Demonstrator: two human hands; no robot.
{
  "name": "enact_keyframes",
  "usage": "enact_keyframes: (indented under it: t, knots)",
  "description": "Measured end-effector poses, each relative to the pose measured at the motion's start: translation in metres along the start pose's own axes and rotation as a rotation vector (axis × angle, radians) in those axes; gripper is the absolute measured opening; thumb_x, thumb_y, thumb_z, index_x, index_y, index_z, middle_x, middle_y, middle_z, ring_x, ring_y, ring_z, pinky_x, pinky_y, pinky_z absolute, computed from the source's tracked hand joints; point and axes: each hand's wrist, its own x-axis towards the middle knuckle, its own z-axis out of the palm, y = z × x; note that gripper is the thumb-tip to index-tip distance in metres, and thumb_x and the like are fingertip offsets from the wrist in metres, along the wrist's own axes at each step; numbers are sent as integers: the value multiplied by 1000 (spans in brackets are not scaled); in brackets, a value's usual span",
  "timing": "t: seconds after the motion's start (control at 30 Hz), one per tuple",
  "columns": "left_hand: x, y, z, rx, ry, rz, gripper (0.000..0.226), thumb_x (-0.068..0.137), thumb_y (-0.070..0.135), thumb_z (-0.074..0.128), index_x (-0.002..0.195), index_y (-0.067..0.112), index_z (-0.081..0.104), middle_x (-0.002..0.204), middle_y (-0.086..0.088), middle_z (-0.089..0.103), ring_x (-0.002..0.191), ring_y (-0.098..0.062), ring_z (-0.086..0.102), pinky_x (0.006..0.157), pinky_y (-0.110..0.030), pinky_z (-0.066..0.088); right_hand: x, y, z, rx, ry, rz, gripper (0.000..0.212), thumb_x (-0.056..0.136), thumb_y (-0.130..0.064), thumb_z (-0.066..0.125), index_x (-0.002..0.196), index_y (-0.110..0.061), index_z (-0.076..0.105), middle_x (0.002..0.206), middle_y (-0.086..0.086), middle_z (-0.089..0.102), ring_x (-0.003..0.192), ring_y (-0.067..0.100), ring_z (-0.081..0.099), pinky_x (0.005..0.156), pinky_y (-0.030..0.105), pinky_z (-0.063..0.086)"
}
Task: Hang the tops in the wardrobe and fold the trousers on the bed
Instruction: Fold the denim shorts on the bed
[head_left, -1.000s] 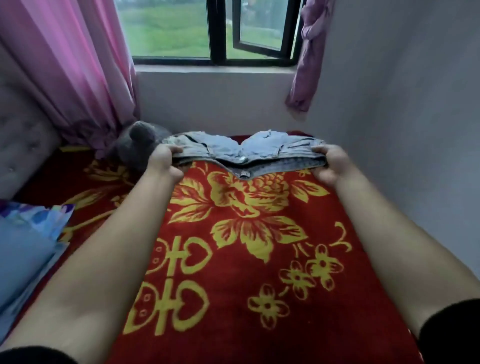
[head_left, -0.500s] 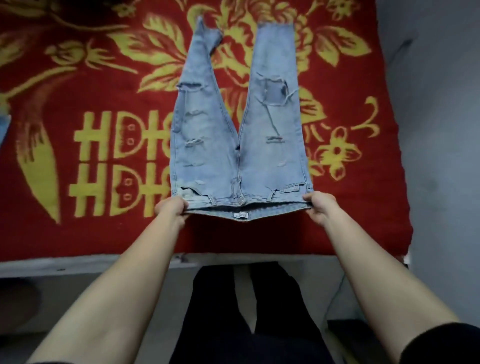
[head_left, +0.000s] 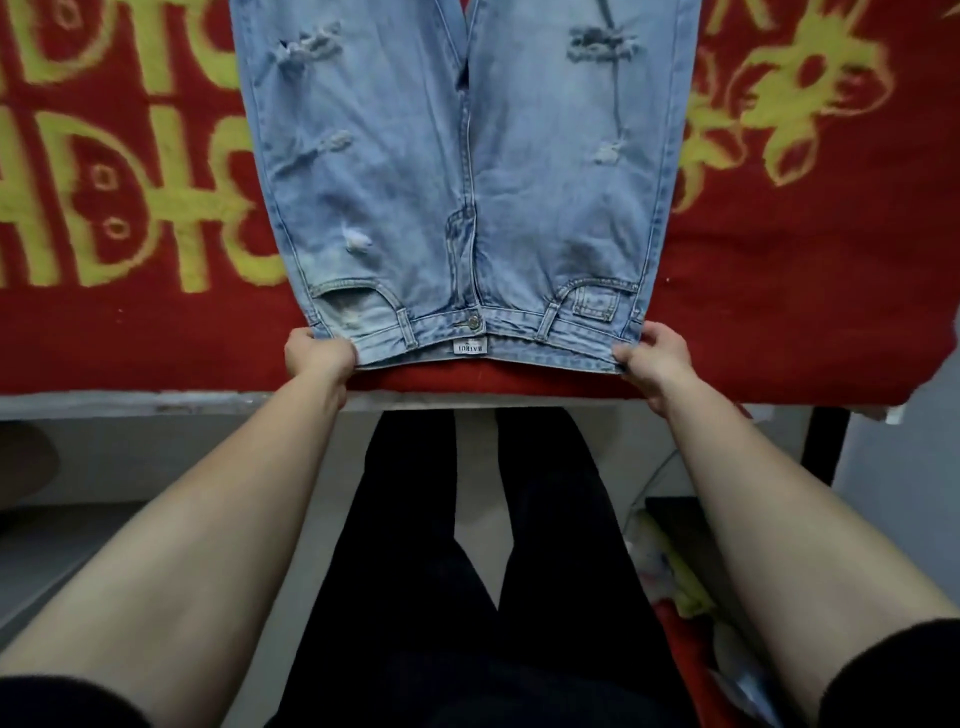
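Observation:
A pair of light blue ripped jeans (head_left: 467, 171) lies flat on the red and yellow bedspread (head_left: 810, 291), waistband toward me at the bed's near edge, legs running away out of the top of the view. My left hand (head_left: 318, 354) grips the left corner of the waistband. At the right corner, my right hand (head_left: 655, 353) grips the waistband too. The front button and a small white label face up between my hands.
The bed's pale frame edge (head_left: 156, 402) runs across below the bedspread. My legs in black trousers (head_left: 467, 571) stand close against it. Some coloured items (head_left: 675, 577) lie on the floor at the right, beside a dark post (head_left: 823, 441).
The jeans were held bunched far up the bed, then spread out and drawn toward the near edge. Both hands kept hold of the waistband, and my view has tilted down and closer.

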Motion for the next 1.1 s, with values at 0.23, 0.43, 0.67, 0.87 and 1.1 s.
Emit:
enact_keyframes:
  t: [0.23,0.43,0.67,0.87,1.1]
  knots:
    - [-40,15,12,747,208,825,59,77,20,70,130,12,46,132,-17,45,119,-36,43,94,-47,41,-25,-21,-14,-837,285,-619,60,78,-18,74,130,-12,45,122,17,46,109,39,54,89,46,49]
    - [-73,18,47,1024,-146,1399,25,83,24,66,103,9,63,101,-13,59,92,-34,56,68,-43,45,-34,-6,-2,-1167,36,-890,46,87,-33,67,126,-15,50,119,9,50,110,30,50,81,43,50]
    - [-70,29,76,979,-61,1423,23,59,-8,73,75,1,59,68,-18,60,64,-35,59,43,-33,35,-7,-8,-6,-1086,82,-1082,31,82,-14,63,112,-12,61,103,9,59,94,33,58,65,41,50]
    - [-77,10,74,1107,-174,1334,22,74,-11,62,92,1,57,89,-18,60,86,-36,57,62,-43,49,-13,9,-20,-1160,-159,-1090,39,89,-12,60,127,-15,62,112,8,60,106,31,55,86,40,50]
    - [-97,45,98,1263,-278,1215,27,83,25,57,105,11,53,110,-12,51,106,-33,49,80,-41,42,24,-72,-42,-638,-168,-645,19,85,-33,64,98,-26,76,102,-3,75,99,15,67,86,24,47]
